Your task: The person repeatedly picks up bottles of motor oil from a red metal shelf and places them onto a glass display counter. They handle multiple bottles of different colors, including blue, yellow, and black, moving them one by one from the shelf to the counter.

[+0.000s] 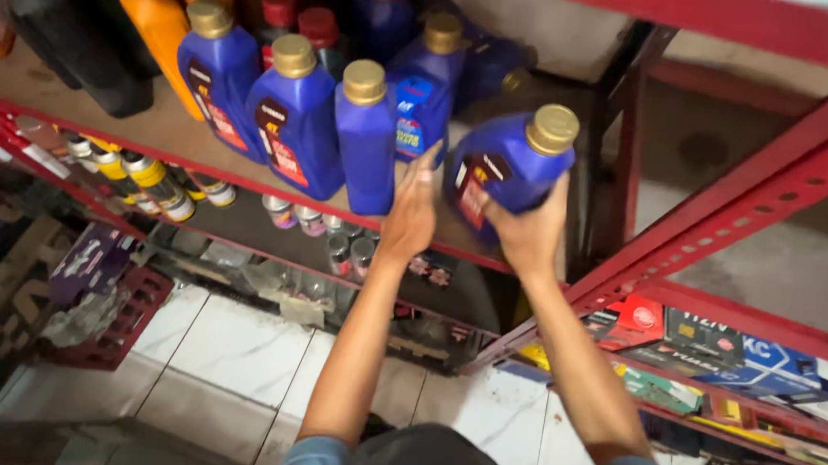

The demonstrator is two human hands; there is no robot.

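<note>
Gripping a tilted blue oil bottle (pixel 509 166) from beneath, the right hand (pixel 526 232) had its fingers wrapped round the lower body, apparently so the weight sat in the palm while the gold cap (pixel 552 129) leaned up and to the right, clear of the others. It hung at the right end of the red metal shelf (pixel 18 127), just beside a row of upright blue bottles (pixel 297 110) packed shoulder to shoulder, labels facing out. The left hand (pixel 411 213) held nothing; flat and open, its fingers rested against the nearest upright bottle (pixel 366 139), seemingly steadying the row. Farther left stood orange bottles (pixel 159 21) and black bottles (pixel 91 36). Below, on a lower shelf, small spray cans (pixel 154 183) lay on their sides above the white tiled floor (pixel 235 346).
</note>
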